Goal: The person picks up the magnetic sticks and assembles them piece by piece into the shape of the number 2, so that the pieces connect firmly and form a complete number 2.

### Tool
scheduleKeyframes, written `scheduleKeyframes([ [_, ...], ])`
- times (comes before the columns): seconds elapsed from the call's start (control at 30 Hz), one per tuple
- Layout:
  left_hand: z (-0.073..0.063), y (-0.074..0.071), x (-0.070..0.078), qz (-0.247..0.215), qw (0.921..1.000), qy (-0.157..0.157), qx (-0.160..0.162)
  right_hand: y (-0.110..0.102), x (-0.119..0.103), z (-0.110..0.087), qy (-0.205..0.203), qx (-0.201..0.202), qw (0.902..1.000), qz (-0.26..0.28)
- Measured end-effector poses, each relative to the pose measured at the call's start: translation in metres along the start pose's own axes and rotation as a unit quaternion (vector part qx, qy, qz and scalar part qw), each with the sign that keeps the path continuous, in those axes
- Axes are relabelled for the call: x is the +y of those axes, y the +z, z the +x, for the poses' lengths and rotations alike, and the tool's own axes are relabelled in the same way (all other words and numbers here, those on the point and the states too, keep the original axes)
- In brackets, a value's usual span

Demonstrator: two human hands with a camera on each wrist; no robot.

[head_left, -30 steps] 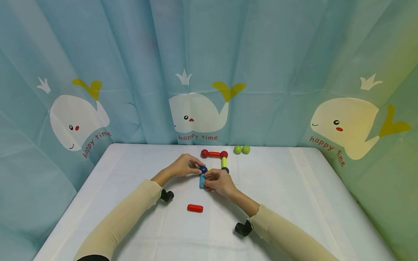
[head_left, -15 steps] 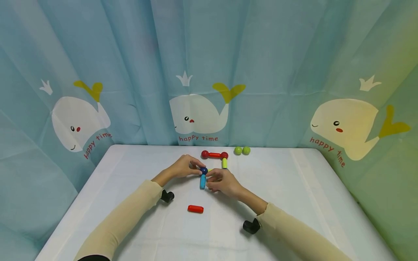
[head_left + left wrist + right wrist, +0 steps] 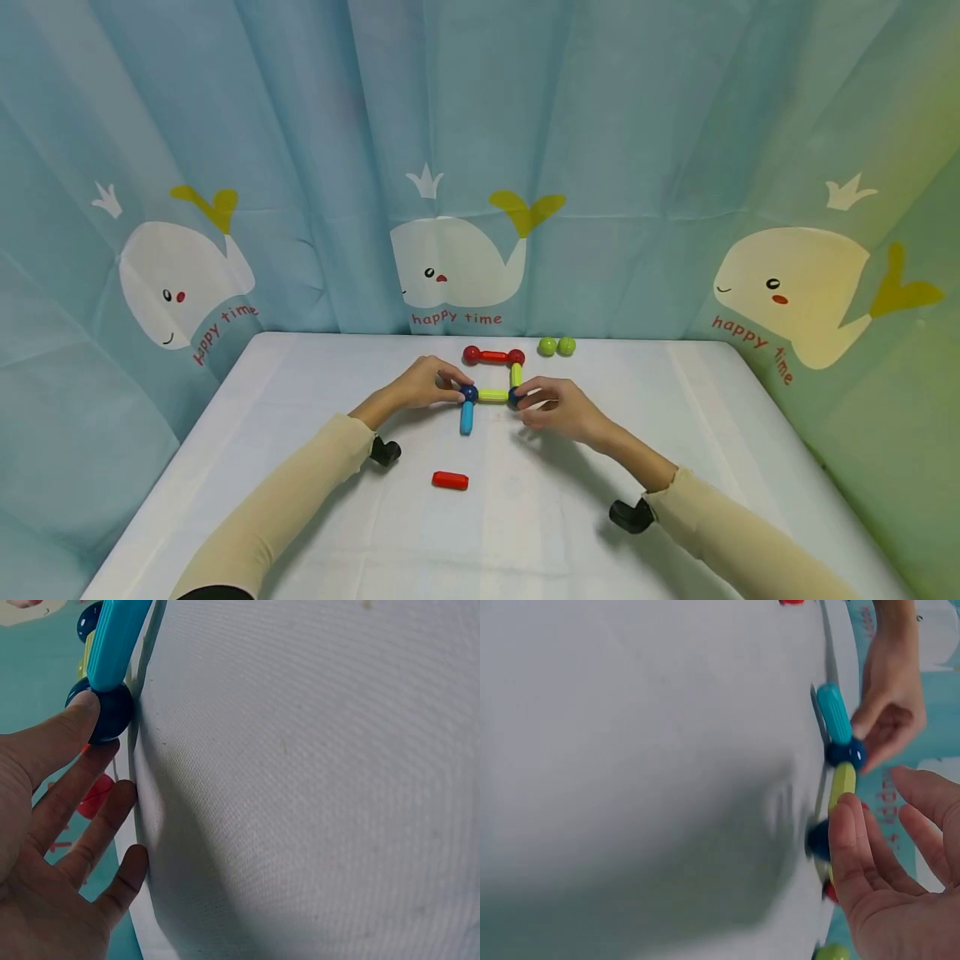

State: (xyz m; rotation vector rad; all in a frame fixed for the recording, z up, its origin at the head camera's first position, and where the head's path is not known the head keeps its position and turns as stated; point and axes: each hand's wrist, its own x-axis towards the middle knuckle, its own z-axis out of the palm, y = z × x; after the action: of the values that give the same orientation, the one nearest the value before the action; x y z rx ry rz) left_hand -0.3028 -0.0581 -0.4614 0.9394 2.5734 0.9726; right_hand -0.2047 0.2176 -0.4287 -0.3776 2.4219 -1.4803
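Observation:
My left hand [image 3: 426,383] pinches a dark blue ball [image 3: 114,716] between thumb and index finger, the other fingers spread. From that ball a light blue rod [image 3: 467,419] points toward me and a yellow-green rod [image 3: 493,396] runs right to a second dark blue ball [image 3: 819,840]. My right hand [image 3: 566,412] is beside this second ball, its fingers relaxed and thumb apart, partly covering it in the head view. Another yellow-green rod [image 3: 516,375] leads back to a red ball [image 3: 515,357], which joins a red rod [image 3: 493,357] and another red ball [image 3: 471,355].
A loose red rod [image 3: 450,480] lies nearer to me on the white-covered table [image 3: 337,542]. Two light green balls [image 3: 557,346] sit at the far edge. A blue curtain [image 3: 622,125] with whale prints hangs behind the table.
My right hand has let go of the light blue rod and moved right to the second dark blue ball. My left hand stays on its ball.

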Motion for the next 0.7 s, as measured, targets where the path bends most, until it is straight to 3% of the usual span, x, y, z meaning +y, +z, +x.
scheduleKeyframes([
  [0.27,0.000,-0.001,0.000,0.001,1.0000,0.006,0.000,-0.022,0.008,-0.013,-0.004,0.029,0.9995,-0.007],
  [0.7,0.000,0.002,-0.002,-0.006,1.0000,-0.002,-0.001,-0.039,0.018,-0.018,-0.014,0.056,0.9980,-0.027],
])
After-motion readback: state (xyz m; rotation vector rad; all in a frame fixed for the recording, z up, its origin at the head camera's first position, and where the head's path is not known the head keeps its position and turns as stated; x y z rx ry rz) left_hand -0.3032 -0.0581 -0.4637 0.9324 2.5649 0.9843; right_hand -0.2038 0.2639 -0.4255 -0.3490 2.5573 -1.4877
